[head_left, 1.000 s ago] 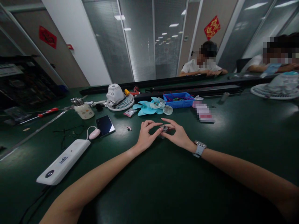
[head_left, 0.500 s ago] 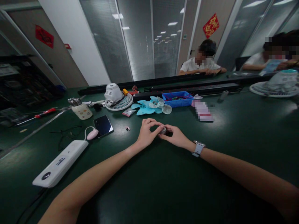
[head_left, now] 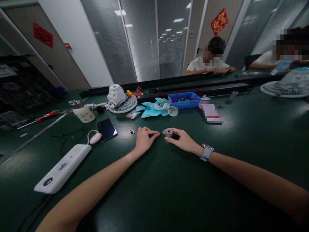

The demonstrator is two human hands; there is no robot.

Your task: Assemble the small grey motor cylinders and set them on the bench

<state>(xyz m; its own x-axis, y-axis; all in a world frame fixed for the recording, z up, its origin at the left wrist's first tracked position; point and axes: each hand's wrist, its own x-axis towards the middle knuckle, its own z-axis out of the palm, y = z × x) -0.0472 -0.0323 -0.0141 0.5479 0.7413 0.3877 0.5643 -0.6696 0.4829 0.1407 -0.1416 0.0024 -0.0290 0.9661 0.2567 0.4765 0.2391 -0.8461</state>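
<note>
In my right hand (head_left: 182, 140) is a small metal motor (head_left: 169, 132), a grey cylinder with dark marks on its top face, standing upright between thumb and fingers at the table's middle. Just left of it, my left hand (head_left: 145, 140) is closed in a pinch, thumb and forefinger together and apart from the motor. Whatever may be between those fingertips is too small to make out. Beyond both hands lie light-blue fan blades (head_left: 152, 110). Small pink-and-white pieces (head_left: 132, 131) rest beside my left hand.
A white fan housing (head_left: 117, 95), a blue tray (head_left: 185, 103) of wires and a small packet (head_left: 133, 114) stand farther back. To the left are a phone (head_left: 107, 129), a bottle (head_left: 84, 113) and a long white device (head_left: 62, 169). Two people sit across the table.
My left hand has drawn back to the left, off the motor, with its fingertips pinched. My right hand keeps hold of the motor, whose top now shows.
</note>
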